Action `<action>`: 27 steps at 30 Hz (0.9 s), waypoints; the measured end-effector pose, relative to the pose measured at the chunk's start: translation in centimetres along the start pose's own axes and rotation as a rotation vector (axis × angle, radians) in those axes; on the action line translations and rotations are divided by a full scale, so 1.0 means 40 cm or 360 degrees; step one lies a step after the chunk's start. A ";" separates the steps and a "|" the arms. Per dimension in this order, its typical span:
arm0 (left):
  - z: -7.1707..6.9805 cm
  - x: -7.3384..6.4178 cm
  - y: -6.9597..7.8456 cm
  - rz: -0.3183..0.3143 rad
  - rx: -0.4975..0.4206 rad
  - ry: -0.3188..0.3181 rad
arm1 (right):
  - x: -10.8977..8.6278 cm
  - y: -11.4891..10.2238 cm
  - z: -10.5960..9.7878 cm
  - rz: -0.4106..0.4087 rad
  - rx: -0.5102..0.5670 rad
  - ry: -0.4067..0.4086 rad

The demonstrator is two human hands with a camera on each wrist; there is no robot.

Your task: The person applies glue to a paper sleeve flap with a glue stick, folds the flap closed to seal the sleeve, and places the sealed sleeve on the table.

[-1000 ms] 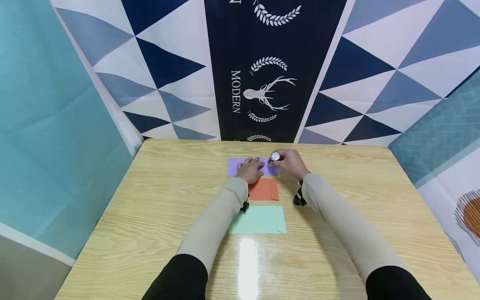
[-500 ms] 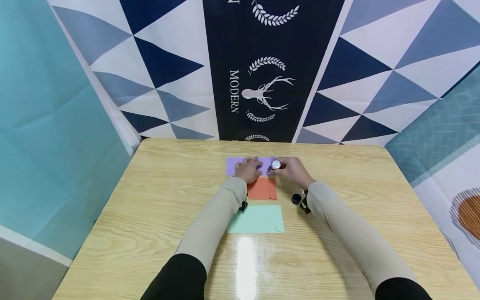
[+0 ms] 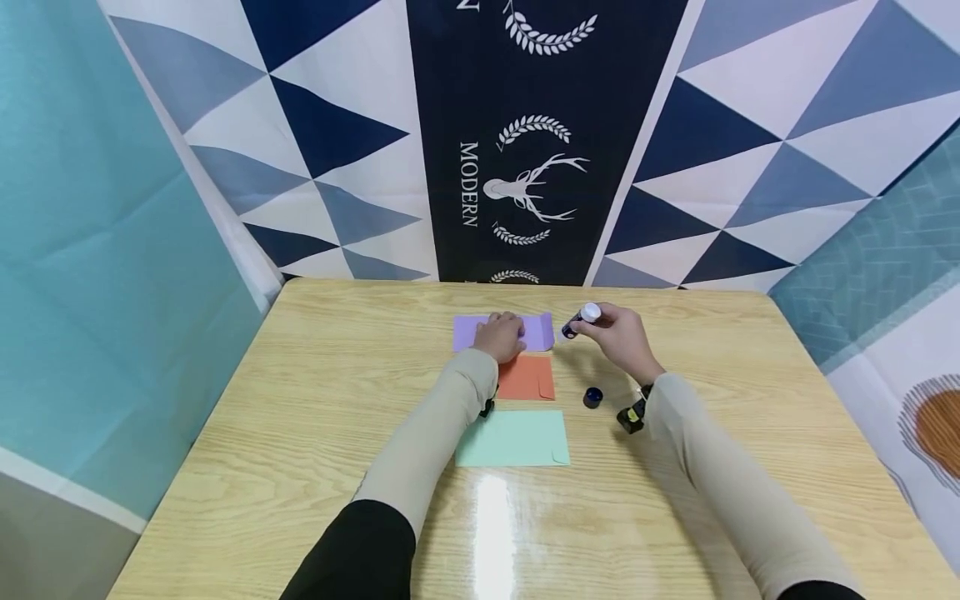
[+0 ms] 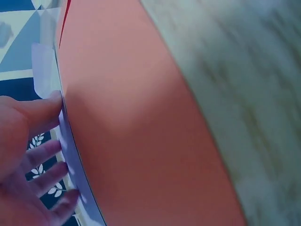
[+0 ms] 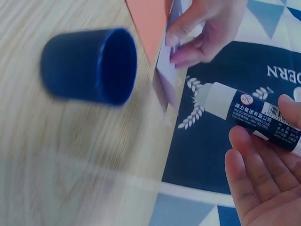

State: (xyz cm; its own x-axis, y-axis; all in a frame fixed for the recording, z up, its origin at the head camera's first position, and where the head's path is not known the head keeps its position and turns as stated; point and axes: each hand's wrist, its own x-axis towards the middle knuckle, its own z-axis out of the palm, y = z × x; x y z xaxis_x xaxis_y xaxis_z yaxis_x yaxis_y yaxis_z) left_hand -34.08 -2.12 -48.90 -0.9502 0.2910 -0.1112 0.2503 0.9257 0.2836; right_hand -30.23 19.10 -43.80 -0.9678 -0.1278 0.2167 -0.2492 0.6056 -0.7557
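A purple envelope (image 3: 536,332) lies at the far side of the table, its right-end flap standing up. On it rests my left hand (image 3: 500,337), fingers spread and pressing the paper; the left wrist view shows these fingertips (image 4: 56,172) along the purple edge. My right hand (image 3: 621,337) holds an uncapped glue stick (image 5: 263,113) between thumb and fingers, to the right of the flap and apart from it. The pale glue tip points at the envelope in the right wrist view. A dark blue cap (image 3: 592,397) stands on the table below the right hand, its hollow end up.
An orange envelope (image 3: 531,379) lies just nearer than the purple one, partly under the left wrist. A mint green envelope (image 3: 517,439) is nearer still. The wooden table (image 3: 322,375) ends at a patterned cloth backdrop (image 3: 525,100).
My right hand has lifted the glue stick off the purple flap and moved right. The flap now stands raised. My left hand stays on the envelope.
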 end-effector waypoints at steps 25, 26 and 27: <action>0.030 0.013 0.131 -0.0438 0.0063 0.0266 | -0.008 0.033 -0.050 0.0143 0.0062 0.0182; 0.029 0.012 0.135 -0.0446 0.0058 0.0268 | -0.008 0.034 -0.049 0.0141 0.0061 0.0182; 0.028 0.010 0.138 -0.0456 0.0051 0.0269 | -0.008 0.034 -0.049 0.0143 0.0067 0.0178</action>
State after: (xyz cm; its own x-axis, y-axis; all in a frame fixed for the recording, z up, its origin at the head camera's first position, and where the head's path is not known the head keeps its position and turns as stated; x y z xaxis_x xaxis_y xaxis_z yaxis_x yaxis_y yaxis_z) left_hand -32.88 3.38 -48.44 -0.9995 -0.0238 -0.0219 -0.0283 0.9720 0.2334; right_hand -30.19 21.53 -43.68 -0.9770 0.0150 0.2128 -0.1653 0.5768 -0.8000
